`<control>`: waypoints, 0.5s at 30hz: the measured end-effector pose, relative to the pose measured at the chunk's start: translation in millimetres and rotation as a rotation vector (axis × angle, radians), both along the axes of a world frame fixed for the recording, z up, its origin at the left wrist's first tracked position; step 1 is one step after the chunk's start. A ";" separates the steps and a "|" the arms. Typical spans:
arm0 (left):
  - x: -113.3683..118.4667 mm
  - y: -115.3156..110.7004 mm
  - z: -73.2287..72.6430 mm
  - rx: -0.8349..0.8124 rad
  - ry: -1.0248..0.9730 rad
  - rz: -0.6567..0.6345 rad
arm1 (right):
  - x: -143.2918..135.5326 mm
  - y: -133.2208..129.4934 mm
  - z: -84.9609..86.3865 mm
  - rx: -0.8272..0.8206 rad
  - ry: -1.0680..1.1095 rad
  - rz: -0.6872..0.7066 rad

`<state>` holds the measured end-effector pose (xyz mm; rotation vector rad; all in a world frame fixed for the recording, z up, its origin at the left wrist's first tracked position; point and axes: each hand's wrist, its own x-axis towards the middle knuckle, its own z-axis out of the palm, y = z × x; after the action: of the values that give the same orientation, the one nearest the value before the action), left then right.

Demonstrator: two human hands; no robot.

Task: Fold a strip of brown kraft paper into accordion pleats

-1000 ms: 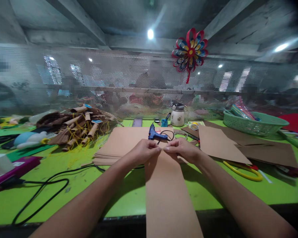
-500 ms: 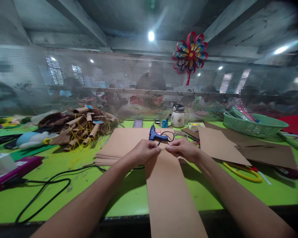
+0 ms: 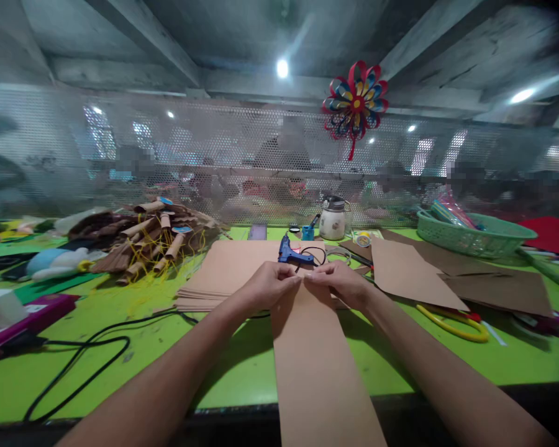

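Note:
A long strip of brown kraft paper (image 3: 317, 366) runs from the middle of the table down over its front edge. My left hand (image 3: 274, 284) pinches the strip's far end between thumb and fingers. Close beside it, my right hand (image 3: 340, 282) is closed on the same end, the fingertips of both hands nearly touching. Just beyond them a blue glue gun (image 3: 292, 253) rests on a stack of brown paper sheets (image 3: 233, 267). The fingertips hide the very edge of the strip.
Rolled brown paper pieces with yellow strings (image 3: 153, 239) are heaped at left, near a black cable (image 3: 81, 347) and a purple power strip (image 3: 32, 323). On the right are more paper sheets (image 3: 407, 270), a yellow-handled tool (image 3: 451, 326) and a green basket (image 3: 475, 239). A jar (image 3: 332, 220) stands behind.
My right hand has shifted slightly left along the strip's end, closer to my left hand. My left hand stays almost in place.

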<state>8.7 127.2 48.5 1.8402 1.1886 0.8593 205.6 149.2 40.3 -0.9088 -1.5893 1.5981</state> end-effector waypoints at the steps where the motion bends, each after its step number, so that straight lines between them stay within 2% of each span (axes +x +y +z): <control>1: -0.2 0.1 -0.3 0.006 0.007 -0.001 | -1.8 -0.8 0.0 0.015 -0.002 -0.026; 6: -0.6 1.0 0.1 -0.006 -0.008 -0.015 | -6.9 -0.9 -1.6 0.082 -0.005 -0.147; 9: -0.6 0.3 1.6 -0.050 -0.041 -0.015 | -7.4 -0.6 -2.1 0.104 0.009 -0.167; 15: -4.8 1.5 1.3 -0.068 -0.093 -0.001 | 6.4 6.0 0.2 0.017 0.091 0.036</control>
<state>3.9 128.7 49.7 1.7271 1.1446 0.8837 212.0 155.2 40.5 -0.7917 -1.5613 1.6252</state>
